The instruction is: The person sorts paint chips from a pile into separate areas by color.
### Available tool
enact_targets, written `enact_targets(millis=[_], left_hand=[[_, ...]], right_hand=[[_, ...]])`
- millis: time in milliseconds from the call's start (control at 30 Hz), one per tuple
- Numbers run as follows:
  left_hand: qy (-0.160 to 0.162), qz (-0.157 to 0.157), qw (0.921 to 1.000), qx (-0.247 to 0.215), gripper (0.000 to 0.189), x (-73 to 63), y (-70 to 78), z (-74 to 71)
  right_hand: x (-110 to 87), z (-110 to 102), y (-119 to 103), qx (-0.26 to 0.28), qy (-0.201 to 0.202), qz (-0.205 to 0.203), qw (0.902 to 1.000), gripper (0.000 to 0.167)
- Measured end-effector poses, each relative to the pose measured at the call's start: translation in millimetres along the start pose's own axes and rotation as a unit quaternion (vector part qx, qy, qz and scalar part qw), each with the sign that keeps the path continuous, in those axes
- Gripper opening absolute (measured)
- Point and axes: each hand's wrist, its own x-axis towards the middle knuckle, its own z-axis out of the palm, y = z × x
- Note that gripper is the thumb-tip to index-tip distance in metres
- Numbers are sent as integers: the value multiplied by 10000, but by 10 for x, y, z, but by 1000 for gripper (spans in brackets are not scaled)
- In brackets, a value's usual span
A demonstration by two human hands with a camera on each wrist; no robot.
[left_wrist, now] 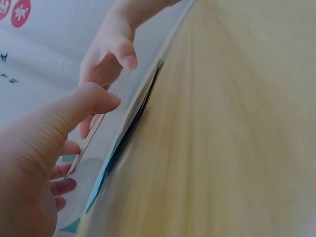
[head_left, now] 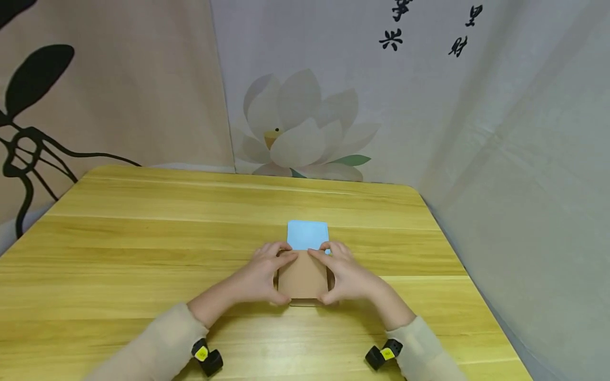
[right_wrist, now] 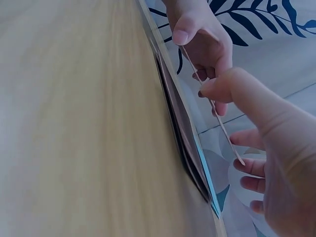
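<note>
A thin brown square of cardboard (head_left: pixel 303 275) is held level between my two hands. My left hand (head_left: pixel 264 272) pinches its left edge, thumb at the near corner and fingers at the far one. On the opposite edge my right hand (head_left: pixel 347 274) grips it the same way. Both wrist views show the cardboard raised off the table, seen edge-on. Below it lies a flat, thin stack (right_wrist: pixel 180 133) with dark, slightly parted layers. A light blue sheet (head_left: pixel 307 234) sticks out at the stack's far end; the cardboard hides most of the rest in the head view.
The wooden table (head_left: pixel 143 254) has a light grain and rounded far corners. Behind it hangs a pale curtain (head_left: pixel 419 106) printed with a lotus, dark leaves and black characters. A small black device with a yellow label (head_left: pixel 202 353) sits at each wrist.
</note>
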Motion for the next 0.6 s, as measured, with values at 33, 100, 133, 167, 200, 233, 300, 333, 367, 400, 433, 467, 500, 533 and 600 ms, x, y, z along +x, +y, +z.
enact_targets(millis=[33, 100, 133, 167, 200, 233, 300, 333, 367, 400, 433, 467, 500, 533, 600], left_hand=[[-7, -3, 10000, 22, 94, 9, 10, 11], [-18, 15, 10000, 48, 95, 25, 30, 30], [-10, 40, 10000, 39, 94, 33, 39, 39], [-17, 64, 10000, 43, 94, 40, 47, 48], [-21, 92, 9999, 48, 94, 46, 54, 55], [-26, 115, 9999, 52, 93, 51, 61, 62], [-47, 145, 9998, 87, 93, 60, 71, 76], [-54, 155, 9998, 94, 92, 64, 74, 82], [-78, 154, 9998, 107, 92, 68, 79, 89], [-92, 148, 9998, 129, 92, 73, 82, 96], [-104, 143, 9998, 131, 92, 76, 87, 102], [-121, 134, 9997, 141, 92, 80, 90, 110], [-135, 137, 9997, 150, 92, 83, 93, 118], [-143, 138, 9997, 151, 91, 84, 96, 125], [-169, 112, 9997, 166, 91, 86, 102, 139]], right_hand=[[-17, -7, 2, 25, 16, -14, 10000, 97], [-50, -15, 9, 43, 29, -22, 10000, 96], [-65, -16, 16, 35, 31, -18, 10000, 96], [-79, -15, 26, 29, 24, -5, 10000, 95], [-90, -13, 35, 0, 10, 15, 10000, 96], [-101, -9, 45, -18, 6, 16, 10000, 95], [-117, 0, 66, -77, -12, 35, 10000, 96], [-123, 4, 76, -83, -4, 22, 10000, 96], [-130, 10, 86, -93, 4, 5, 10000, 96], [-138, 14, 94, -108, 15, -19, 9999, 95], [-145, 18, 101, -116, 21, -35, 9999, 95], [-152, 21, 105, -122, 14, -43, 9999, 95], [-159, 24, 107, -119, 12, -55, 9999, 95], [-165, 27, 109, -114, 13, -65, 9999, 95], [-176, 30, 109, -96, -14, -65, 9999, 96]])
